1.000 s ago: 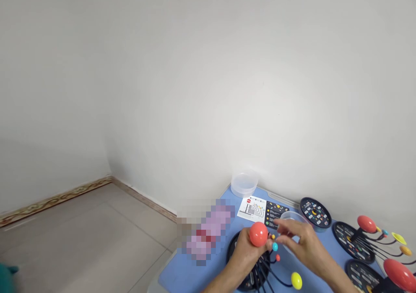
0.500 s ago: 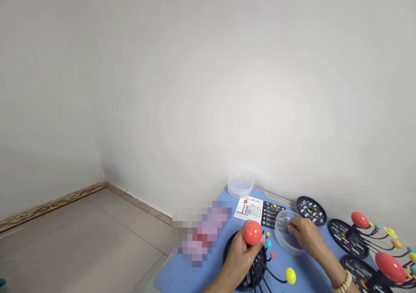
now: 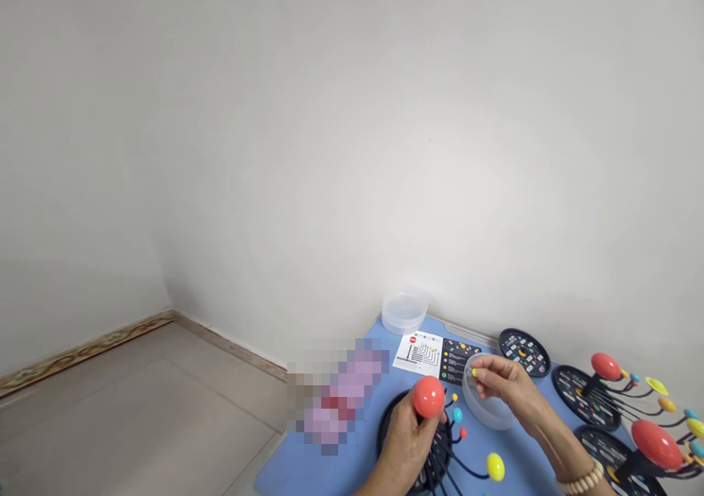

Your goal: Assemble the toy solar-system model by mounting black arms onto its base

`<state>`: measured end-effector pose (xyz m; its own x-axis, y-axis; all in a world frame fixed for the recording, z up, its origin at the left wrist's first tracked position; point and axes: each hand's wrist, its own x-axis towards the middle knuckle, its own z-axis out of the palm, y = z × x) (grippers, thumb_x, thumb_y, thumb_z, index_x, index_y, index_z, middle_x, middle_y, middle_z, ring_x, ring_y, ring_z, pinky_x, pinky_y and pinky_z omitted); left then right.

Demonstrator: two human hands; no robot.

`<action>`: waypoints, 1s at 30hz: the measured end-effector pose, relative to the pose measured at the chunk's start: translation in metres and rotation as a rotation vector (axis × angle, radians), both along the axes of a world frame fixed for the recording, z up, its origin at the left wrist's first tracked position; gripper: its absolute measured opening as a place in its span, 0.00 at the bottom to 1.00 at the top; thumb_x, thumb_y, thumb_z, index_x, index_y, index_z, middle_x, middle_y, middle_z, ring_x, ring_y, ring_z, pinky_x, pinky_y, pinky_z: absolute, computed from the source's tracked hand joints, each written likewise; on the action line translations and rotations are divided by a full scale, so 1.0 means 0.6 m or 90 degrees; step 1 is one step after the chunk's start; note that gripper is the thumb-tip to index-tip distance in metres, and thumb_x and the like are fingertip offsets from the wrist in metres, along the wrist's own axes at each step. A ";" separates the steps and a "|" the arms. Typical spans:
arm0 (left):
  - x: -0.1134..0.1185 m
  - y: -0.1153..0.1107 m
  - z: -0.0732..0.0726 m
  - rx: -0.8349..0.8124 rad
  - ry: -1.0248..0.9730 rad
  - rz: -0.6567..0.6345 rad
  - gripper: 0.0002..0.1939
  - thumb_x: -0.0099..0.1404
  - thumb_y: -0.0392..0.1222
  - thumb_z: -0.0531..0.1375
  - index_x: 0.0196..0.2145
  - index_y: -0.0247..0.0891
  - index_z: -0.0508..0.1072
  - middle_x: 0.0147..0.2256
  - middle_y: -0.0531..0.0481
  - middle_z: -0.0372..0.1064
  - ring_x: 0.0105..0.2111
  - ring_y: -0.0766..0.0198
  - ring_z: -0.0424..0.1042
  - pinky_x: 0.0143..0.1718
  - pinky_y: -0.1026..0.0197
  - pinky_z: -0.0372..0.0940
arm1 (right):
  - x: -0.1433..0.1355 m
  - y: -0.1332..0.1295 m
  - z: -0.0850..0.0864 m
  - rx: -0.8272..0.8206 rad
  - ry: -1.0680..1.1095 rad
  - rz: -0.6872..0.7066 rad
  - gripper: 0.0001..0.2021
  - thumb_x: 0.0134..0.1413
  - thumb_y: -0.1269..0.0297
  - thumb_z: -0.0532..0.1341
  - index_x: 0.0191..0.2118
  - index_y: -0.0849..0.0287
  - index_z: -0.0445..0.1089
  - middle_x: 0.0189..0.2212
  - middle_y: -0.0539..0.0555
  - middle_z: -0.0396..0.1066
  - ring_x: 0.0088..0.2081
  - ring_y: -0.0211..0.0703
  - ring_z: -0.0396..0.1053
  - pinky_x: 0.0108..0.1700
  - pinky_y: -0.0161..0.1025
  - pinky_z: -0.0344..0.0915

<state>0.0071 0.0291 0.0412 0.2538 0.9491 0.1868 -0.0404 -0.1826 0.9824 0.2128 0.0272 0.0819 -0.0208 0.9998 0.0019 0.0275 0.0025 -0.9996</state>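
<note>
My left hand (image 3: 405, 437) is wrapped round the post of a solar system model, just under its red ball (image 3: 429, 397). Curved black arms on this model carry small coloured balls, among them a yellow ball (image 3: 496, 467) and a blue ball (image 3: 457, 415). Its round black base (image 3: 386, 422) is partly hidden by my hand. Between the thumb and fingertips of my right hand (image 3: 506, 386) is a tiny yellow ball (image 3: 474, 373). That hand is above a clear round tub (image 3: 489, 411), whose inside is mostly covered by the hand.
Instruction sheets (image 3: 419, 355) lie behind the model on the blue table (image 3: 330, 474). Another clear tub (image 3: 405, 312) stands at the back corner. To the right are a printed black disc (image 3: 524, 353) and two other models with red balls (image 3: 606, 367). A pixelated patch covers the left side.
My right hand has come up out of the clear tub, and the tiny yellow ball now shows in its fingertips. The left hand keeps its hold on the model.
</note>
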 end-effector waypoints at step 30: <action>0.000 0.000 0.007 -0.016 0.002 -0.020 0.21 0.59 0.57 0.58 0.18 0.39 0.69 0.23 0.46 0.72 0.26 0.56 0.72 0.31 0.59 0.65 | -0.050 -0.030 0.015 -0.012 0.109 0.018 0.15 0.34 0.58 0.76 0.31 0.57 0.79 0.23 0.47 0.70 0.26 0.35 0.67 0.33 0.36 0.66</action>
